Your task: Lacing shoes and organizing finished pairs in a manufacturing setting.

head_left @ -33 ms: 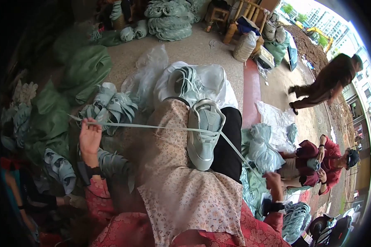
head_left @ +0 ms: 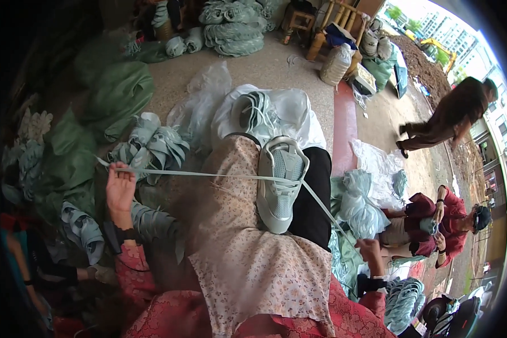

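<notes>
A pale grey-green sneaker (head_left: 281, 183) lies on my lap, toe toward me, resting between a floral apron and dark trousers. A pale lace (head_left: 208, 175) runs through its eyelets and is stretched taut to both sides. My left hand (head_left: 120, 187) grips the lace's left end, out over a heap of shoe uppers. My right hand (head_left: 370, 248) holds the right end low beside my knee. Both forearms wear red patterned sleeves.
Bundles of pale green shoe uppers (head_left: 152, 145) and clear plastic bags (head_left: 211, 96) lie on the floor ahead. A seated person in red (head_left: 434, 222) works at right. Another person in brown (head_left: 450, 115) bends over farther off. Wooden stools (head_left: 298, 19) stand at the back.
</notes>
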A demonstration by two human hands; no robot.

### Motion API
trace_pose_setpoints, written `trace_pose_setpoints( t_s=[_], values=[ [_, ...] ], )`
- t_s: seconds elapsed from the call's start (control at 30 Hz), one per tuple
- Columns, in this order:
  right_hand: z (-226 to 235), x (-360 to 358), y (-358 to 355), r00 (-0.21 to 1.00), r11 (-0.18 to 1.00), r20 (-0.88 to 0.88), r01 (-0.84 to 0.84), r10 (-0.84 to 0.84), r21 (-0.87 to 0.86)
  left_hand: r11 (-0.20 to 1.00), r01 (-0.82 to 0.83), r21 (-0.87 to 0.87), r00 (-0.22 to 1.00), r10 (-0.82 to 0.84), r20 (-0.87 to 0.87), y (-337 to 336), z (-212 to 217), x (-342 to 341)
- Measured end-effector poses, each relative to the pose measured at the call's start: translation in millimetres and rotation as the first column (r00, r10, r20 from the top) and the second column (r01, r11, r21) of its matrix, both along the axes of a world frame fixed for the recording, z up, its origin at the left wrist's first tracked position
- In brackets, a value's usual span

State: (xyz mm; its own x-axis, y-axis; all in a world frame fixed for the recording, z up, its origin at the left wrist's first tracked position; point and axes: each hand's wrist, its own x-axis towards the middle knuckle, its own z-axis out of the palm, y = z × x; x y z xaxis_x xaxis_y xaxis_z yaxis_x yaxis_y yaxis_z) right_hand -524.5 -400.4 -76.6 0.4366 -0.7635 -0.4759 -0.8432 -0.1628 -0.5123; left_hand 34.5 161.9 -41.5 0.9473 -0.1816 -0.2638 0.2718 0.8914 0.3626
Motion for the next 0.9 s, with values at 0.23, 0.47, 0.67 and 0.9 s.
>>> trace_pose_setpoints(
  t_s=[0.23, 0.47, 0.67, 0.9],
  values=[
    [20, 97, 31, 0.949, 0.829, 0.042, -0.251, 0.313, -0.5, 0.911, 0.205, -0.357, 0.95, -0.097, 0.298, 56, -1, 8],
    [108, 211, 90, 0.659, 0.85, 0.539, -0.445, 0.524, -0.283, 0.939, 0.106, 0.328, 0.919, -0.218, 0.329, 18, 23, -3],
    [143, 269, 133, 0.71, 0.816, 0.609, -0.552, 0.353, 0.171, 0.304, -0.446, 0.842, 0.402, -0.773, 0.492, -131, 47, -48],
    [125, 285, 144, 0.68, 0.714, 0.563, -0.668, 0.469, 0.212, 0.445, -0.608, 0.657, -0.106, -0.866, 0.488, -233, 52, -98]
  ],
)
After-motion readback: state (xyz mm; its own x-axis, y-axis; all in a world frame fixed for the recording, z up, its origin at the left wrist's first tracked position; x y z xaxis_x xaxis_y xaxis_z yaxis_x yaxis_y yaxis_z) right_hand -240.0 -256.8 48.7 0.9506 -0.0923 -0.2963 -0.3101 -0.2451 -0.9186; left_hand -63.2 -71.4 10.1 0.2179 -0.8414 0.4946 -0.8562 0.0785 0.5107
